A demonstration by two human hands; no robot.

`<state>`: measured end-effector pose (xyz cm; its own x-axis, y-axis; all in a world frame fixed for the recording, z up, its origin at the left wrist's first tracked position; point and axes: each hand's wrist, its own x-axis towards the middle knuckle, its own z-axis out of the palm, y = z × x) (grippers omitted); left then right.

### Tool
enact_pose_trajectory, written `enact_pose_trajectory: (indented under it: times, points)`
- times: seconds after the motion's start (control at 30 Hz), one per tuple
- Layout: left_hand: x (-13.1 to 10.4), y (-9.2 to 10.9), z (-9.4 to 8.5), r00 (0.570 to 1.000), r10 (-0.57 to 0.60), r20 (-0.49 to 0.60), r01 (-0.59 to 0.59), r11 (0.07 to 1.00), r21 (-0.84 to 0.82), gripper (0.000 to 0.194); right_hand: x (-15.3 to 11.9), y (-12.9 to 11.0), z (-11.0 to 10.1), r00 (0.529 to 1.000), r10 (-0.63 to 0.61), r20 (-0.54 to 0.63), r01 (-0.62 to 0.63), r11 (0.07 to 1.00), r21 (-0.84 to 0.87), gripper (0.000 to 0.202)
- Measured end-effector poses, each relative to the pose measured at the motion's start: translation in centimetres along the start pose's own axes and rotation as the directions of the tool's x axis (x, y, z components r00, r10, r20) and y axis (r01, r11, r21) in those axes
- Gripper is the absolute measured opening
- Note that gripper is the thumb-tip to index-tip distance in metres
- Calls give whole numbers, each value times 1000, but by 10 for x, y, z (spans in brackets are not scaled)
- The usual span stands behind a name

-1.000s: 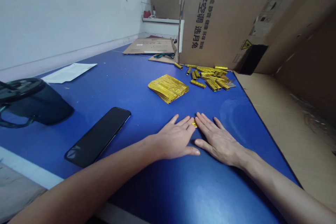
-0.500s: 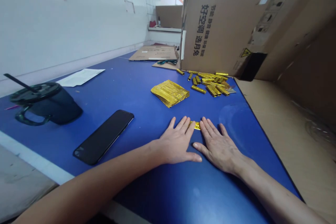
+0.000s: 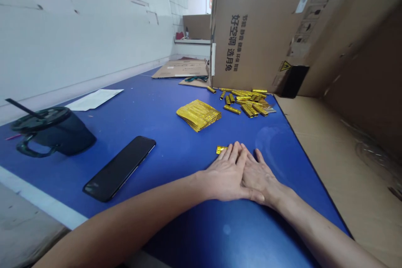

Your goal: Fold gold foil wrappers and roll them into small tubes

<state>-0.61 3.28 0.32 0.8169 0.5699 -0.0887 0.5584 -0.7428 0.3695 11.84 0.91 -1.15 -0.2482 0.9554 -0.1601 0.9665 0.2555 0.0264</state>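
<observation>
My left hand (image 3: pixel 228 174) lies flat, fingers stretched out, partly over my right hand (image 3: pixel 257 173). The right hand is also flat on the blue table, its fingers pointing forward. A gold foil strip (image 3: pixel 221 150) sticks out to the left from beneath the left fingertips; the rest of it is hidden under the hands. Beyond the hands is a fanned stack of flat gold foil pieces (image 3: pixel 198 115). Farther back and to the right, a loose pile of small gold tubes (image 3: pixel 248 100) lies by the large carton.
A black phone (image 3: pixel 121 168) lies left of my hands. Past it stands a dark lidded mug (image 3: pixel 59 132) with a straw, near white paper (image 3: pixel 96 99). The big cardboard carton (image 3: pixel 257 29) rises at the back right, and flattened cardboard (image 3: pixel 182 68) lies at the table's far end.
My left hand has slid right, off the left end of the gold strip and partly over my right hand. The right hand stays nearly in place. The view has shifted slightly.
</observation>
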Motion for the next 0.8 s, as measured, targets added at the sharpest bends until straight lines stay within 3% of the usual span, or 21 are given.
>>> enact_pose_trajectory:
  times: [0.17,0.53,0.8]
  points:
    - [-9,-16,4,1000,-24,-13,25,992,126,105,-3,0,2,997,5,-75,-4,1000,20,71]
    - [-12,-33,-1,1000,-23,-13,25,974,225,97,-5,-2,-3,997,6,-75,-2,999,54,70]
    - [-20,-17,0,979,-4,-203,88,909,408,88,-4,0,2,994,0,-107,8,997,75,74]
